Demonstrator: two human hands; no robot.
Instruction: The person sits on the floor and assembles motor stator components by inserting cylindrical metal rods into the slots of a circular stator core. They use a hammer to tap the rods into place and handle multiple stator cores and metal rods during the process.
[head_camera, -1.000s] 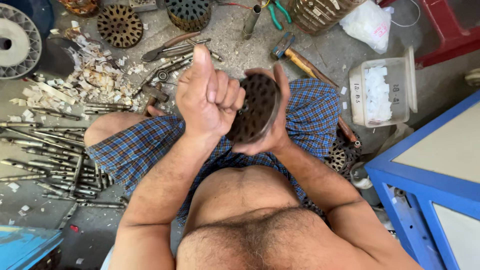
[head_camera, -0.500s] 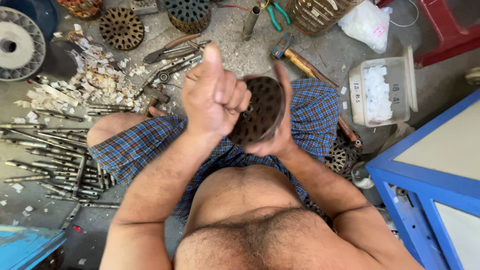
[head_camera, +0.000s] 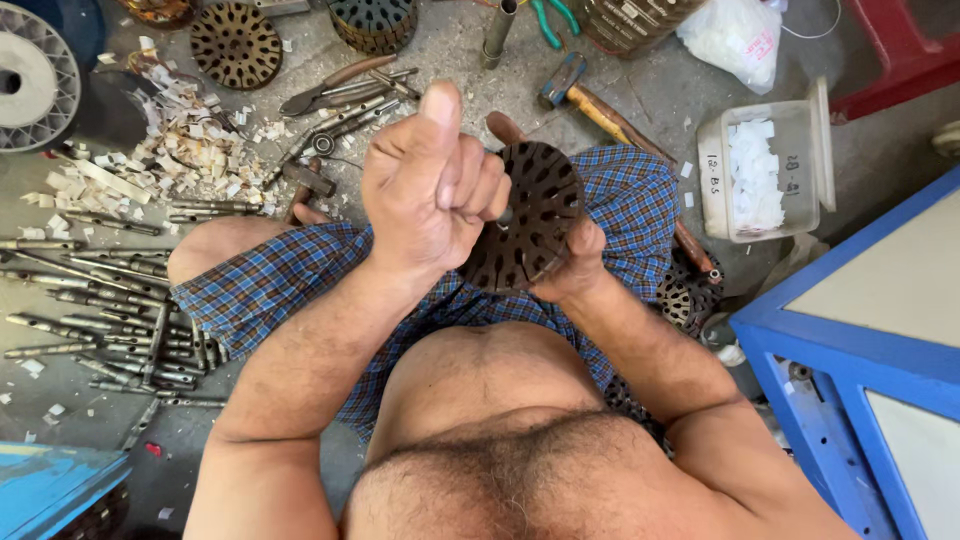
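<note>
Gripping slotted metal rotor core (head_camera: 530, 225): right hand (head_camera: 580, 275) beneath, left hand (head_camera: 430, 185) fisted.

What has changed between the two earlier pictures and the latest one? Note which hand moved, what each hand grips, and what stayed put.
Very little changed. The left hand stays fisted with the thumb up in front of the slotted round metal core, shifting only slightly. The right hand keeps gripping the core from below. Nothing was picked up or released. The hammer, the plastic tub and the metal rods on the floor lie as before.
</note>
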